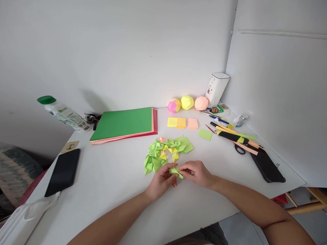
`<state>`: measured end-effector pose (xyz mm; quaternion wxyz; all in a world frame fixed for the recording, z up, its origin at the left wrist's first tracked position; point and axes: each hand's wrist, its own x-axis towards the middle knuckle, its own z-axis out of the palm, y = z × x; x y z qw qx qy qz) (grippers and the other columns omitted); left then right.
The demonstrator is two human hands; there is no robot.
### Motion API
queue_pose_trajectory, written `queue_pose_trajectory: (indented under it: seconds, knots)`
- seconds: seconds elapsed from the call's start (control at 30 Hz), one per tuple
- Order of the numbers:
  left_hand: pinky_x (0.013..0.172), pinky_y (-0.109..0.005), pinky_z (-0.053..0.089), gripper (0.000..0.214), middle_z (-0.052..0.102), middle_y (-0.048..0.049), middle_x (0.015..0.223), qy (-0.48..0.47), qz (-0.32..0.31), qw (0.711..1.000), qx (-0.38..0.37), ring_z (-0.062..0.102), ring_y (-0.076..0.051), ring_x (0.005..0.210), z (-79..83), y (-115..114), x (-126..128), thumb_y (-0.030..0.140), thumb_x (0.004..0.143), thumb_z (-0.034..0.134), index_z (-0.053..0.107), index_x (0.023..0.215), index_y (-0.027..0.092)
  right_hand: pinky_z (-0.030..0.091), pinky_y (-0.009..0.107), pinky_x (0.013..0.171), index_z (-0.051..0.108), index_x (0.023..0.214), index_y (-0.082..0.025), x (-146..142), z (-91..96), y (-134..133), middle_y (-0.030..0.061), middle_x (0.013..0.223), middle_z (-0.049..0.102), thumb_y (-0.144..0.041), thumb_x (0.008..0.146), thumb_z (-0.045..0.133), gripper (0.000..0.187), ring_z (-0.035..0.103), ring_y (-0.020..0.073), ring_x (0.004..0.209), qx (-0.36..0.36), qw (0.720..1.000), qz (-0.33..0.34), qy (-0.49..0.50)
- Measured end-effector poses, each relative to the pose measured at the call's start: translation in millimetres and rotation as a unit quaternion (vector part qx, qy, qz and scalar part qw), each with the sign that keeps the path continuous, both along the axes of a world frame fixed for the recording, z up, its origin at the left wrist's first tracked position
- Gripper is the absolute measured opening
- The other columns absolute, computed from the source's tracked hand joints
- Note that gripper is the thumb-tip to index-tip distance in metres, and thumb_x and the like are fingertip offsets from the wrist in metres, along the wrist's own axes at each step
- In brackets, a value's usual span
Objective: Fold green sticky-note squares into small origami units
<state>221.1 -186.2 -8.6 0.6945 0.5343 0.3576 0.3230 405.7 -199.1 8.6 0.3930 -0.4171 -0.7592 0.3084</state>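
Just behind the hands, a heap of folded paper pieces (pixel 166 153), mostly green. Further back, three paper balls (pixel 187 102), three sticky note pads (pixel 182 123), one stack of coloured sheets (pixel 125 124). Two dark phones: one left (pixel 63 172), one right (pixel 268 166). Between left hand (pixel 160 182) and right hand (pixel 196 173), pinched by fingertips of both, one green folded piece (pixel 176 170), just above the table (pixel 114 183).

lime green folded paper bits (pixel 163 154) with some yellow mixed in, green sheet stack (pixel 124 123), pink, yellow, peach paper balls (pixel 187 102).
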Motion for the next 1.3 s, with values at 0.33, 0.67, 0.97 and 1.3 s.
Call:
queue_pose_trajectory:
  seconds: [0.33,0.67,0.97,1.3]
  knots:
    - [0.052,-0.027,0.051,0.029,0.054,-0.0016,0.087,-0.021,-0.014,0.998,0.056,0.056,-0.008,0.053,-2.4,1.8,0.7,0.037,0.078,0.061,0.054,0.099,0.019,0.046,0.023,0.051,0.066,0.084,-0.016,-1.7,0.1,-0.4,0.0058,0.069,0.065,-0.026,0.083,0.052,0.018,0.055,0.0119,0.053,0.002,1.0,0.005,0.014]
    - [0.052,-0.027,0.05,0.022,0.053,-0.0017,0.084,-0.017,-0.02,0.997,0.069,0.056,-0.009,0.054,-1.0,2.6,0.0,0.035,0.08,0.059,0.057,0.093,0.017,0.045,0.022,0.05,0.065,0.084,-0.016,-1.9,-1.2,-0.4,0.0046,0.067,0.065,-0.027,0.083,0.052,0.017,0.055,0.0114,0.053,-0.013,1.0,0.004,0.005]
    - [0.052,-0.026,0.05,0.025,0.055,0.0014,0.071,-0.028,-0.006,0.999,0.018,0.055,-0.009,0.052,-0.6,2.1,1.6,0.038,0.079,0.059,0.05,0.091,0.018,0.044,0.023,0.054,0.06,0.094,-0.017,-2.2,-3.4,-6.4,0.0042,0.072,0.064,-0.031,0.081,0.057,0.02,0.054,0.0121,0.056,-0.004,0.998,0.015,-0.057]
    - [0.044,-0.022,0.046,0.023,0.052,-0.0067,0.092,0.049,-0.006,0.991,0.124,0.052,-0.01,0.058,-1.8,2.2,0.1,0.036,0.083,0.053,0.064,0.091,0.018,0.043,0.022,0.052,0.063,0.086,-0.018,-4.3,-1.3,-4.6,0.0046,0.073,0.064,-0.025,0.087,0.047,0.018,0.053,0.012,0.057,-0.023,1.0,0.003,-0.016]
